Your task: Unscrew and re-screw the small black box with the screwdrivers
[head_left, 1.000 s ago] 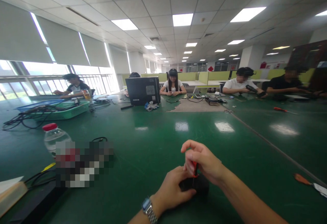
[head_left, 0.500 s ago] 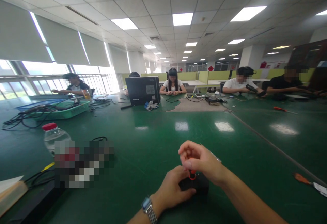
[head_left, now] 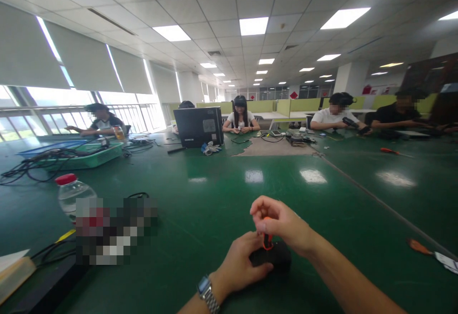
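Observation:
A small black block-shaped device (head_left: pixel 275 256) lies on the green table (head_left: pixel 200 209) right in front of me. My left hand (head_left: pixel 241 262), with a metal watch on its wrist, grips the device's left side. My right hand (head_left: pixel 282 224) pinches a small red-handled screwdriver (head_left: pixel 266 241) that stands upright with its tip down on top of the device. Most of the tool is hidden by my fingers.
A clear bottle with a red cap (head_left: pixel 71 194) and black cables sit at the left. Further back are a green tray of cables (head_left: pixel 82 154) and a black computer case (head_left: pixel 199 126). Another orange screwdriver (head_left: pixel 422 248) lies at right. Several people sit at the far side.
My right hand's fingers have shifted on the screwdriver handle, and more of the red handle now shows below them. The left hand and the device have stayed put.

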